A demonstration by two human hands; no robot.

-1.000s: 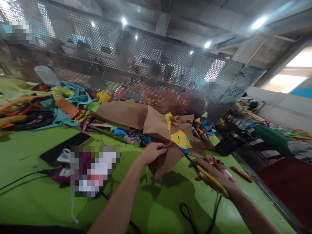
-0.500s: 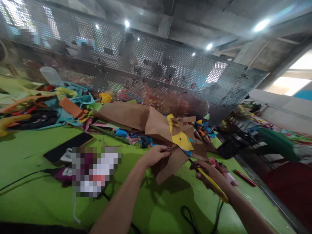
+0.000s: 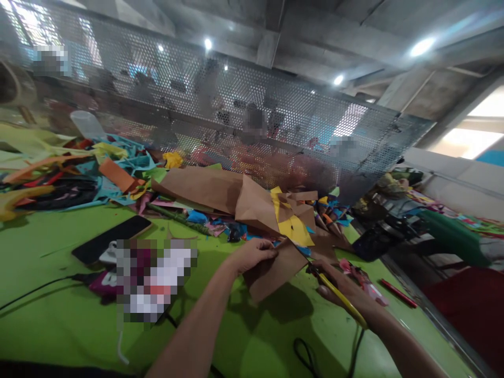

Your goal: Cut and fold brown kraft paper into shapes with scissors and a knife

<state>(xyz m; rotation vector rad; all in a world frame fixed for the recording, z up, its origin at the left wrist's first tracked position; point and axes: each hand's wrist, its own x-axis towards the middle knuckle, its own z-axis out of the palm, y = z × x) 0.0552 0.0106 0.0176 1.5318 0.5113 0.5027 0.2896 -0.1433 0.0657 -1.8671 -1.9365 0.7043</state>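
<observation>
My left hand (image 3: 258, 254) pinches the left edge of a brown paper piece (image 3: 275, 270), thumb on top. The paper is held a little above the green table and casts a shadow on it. My right hand (image 3: 331, 281) is wrapped round yellow-handled scissors (image 3: 342, 302). Their dark blades point at the paper's right corner and look to be touching it. The blade tips are small and partly hidden, so I cannot tell how far apart they are.
Behind my hands lie large brown paper sheets (image 3: 205, 189), a yellow paper piece (image 3: 293, 228) and coloured scraps (image 3: 134, 157). A phone (image 3: 112, 239) and a purple plug with a cable (image 3: 104, 283) are at left. A red pen (image 3: 397, 293) lies near the right edge.
The brown paper piece has tilted slightly and its lower corner sits a bit lower. The scissors have shifted very little at its right corner. Both hands keep their hold.
</observation>
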